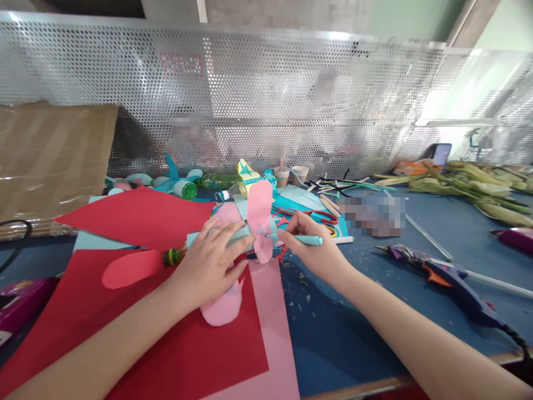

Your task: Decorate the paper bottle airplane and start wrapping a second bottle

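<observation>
My left hand (214, 261) is wrapped over a plastic bottle covered in light blue paper (239, 230), which lies sideways. Its brownish-green neck (175, 255) sticks out to the left of my wrist. One pink paper wing (259, 203) rises on the far side, and another pink piece (222, 308) shows below my fingers. Smaller pink paper (263, 248) sits at the bottle's right end. Between the closed fingers of my right hand (310, 239) is a light teal marker (307, 240), its left end close to that small pink paper; whether it touches is unclear.
Red sheets (145, 214) and a pink sheet (275, 311) lie under and left of my hands. Red-handled scissors (320, 215) are behind my right hand. A glue gun (447, 280) rests on the right. Decorated bottles (183, 186) and corn husks (478, 186) line the back.
</observation>
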Demonstrator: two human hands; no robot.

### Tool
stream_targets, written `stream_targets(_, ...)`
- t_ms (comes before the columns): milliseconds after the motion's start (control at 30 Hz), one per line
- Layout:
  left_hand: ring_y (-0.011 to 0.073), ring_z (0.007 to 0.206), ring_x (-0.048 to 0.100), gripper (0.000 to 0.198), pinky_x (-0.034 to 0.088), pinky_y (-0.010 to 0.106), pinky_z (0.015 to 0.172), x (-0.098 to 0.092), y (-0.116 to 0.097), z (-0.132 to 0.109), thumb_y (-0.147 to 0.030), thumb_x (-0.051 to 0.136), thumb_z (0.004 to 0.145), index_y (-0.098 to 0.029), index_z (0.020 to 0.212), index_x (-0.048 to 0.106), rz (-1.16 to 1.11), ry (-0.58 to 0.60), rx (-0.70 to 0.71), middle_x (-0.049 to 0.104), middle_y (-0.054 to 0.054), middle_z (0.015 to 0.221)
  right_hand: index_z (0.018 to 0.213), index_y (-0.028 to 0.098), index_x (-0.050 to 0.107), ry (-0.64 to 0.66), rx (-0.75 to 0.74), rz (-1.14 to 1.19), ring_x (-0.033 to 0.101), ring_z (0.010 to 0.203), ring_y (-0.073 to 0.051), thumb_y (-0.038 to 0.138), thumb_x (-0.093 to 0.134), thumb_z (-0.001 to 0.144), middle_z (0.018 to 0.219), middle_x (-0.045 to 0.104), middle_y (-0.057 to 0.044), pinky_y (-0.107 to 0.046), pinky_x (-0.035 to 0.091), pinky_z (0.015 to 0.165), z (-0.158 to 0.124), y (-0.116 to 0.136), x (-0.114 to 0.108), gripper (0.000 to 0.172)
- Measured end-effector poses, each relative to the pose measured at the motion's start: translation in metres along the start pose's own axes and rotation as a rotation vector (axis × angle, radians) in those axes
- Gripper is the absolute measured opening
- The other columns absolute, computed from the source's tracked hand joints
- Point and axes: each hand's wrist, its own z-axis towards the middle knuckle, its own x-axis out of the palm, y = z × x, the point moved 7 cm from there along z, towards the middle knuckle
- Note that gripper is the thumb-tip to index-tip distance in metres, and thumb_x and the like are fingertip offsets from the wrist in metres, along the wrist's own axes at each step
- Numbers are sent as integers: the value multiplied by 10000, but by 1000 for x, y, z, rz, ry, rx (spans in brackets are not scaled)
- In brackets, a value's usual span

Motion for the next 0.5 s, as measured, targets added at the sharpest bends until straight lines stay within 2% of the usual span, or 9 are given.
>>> stream_targets(500, 309, 1245, 532, 348, 348, 589, 1079, 1, 0, -1, -286, 476, 914, -218, 1221, 626, 7, -20, 3, 586, 147, 1341, 682, 231, 432, 10, -10, 0, 409, 534, -114, 362, 596, 804, 573, 466, 59, -254, 303, 504, 0, -1, 1, 243)
